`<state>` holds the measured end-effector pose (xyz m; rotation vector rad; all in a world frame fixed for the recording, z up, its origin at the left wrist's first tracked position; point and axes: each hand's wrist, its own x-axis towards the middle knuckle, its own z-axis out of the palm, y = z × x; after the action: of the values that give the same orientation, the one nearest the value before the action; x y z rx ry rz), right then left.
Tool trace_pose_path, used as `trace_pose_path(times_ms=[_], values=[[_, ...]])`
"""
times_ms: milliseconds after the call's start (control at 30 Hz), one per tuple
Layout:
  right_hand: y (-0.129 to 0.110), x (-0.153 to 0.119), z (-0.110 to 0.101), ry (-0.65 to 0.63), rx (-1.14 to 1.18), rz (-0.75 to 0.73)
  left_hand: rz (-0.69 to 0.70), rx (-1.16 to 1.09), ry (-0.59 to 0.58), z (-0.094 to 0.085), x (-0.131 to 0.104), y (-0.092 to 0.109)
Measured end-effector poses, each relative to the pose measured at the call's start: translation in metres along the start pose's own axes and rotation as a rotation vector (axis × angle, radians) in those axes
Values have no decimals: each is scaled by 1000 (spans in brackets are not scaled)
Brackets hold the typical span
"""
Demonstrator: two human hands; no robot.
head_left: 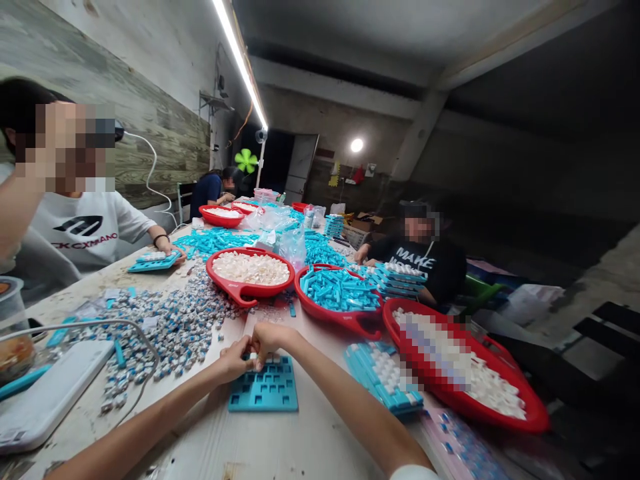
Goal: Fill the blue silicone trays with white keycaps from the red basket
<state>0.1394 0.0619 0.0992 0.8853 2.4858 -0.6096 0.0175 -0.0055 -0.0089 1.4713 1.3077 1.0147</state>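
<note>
Blue tray point(263, 402) at lower centre of frame, our left hand point(234, 361) and right hand point(269, 337) together at its upper edge, each hand's grip we cannot tell, red bowl point(327, 315) above right.

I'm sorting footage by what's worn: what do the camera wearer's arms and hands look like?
The left hand and right hand wear no gloves. The left arm is bare as far as it shows; the right arm is bare up to a white sleeve at the bottom edge. No watch or bracelet shows. Rings can't be ruled out.
</note>
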Motion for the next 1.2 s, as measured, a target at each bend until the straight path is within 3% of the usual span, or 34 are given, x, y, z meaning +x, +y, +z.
trace_pose_path(times_ms=[67,167,267,333,433,600,667,867,967,1067,1200], values=[[4,-7,8,68,20,-2,30,106,45,2,-7,5],[19,-23,31,275,89,-44,114,179,98,7,-17,12],[35,-40,57,564,131,-31,181,266,79,11,-24,16],[39,-47,68,669,143,23,219,307,46,9,-26,18],[34,-47,75,752,178,63,290,282,69,1,-25,22],[9,-43,67,1111,166,192,519,289,203,-10,-22,34],[1,-46,57,1080,86,187,555,300,215,-11,-23,39],[-7,-44,19,581,33,12,600,243,140,-13,-29,45],[-7,-36,9,545,65,90,577,47,180,-13,-28,42],[-7,-31,6,558,56,157,398,-142,232,-8,-20,34],[-12,-29,5,540,44,155,191,-248,215,-2,-9,24]])
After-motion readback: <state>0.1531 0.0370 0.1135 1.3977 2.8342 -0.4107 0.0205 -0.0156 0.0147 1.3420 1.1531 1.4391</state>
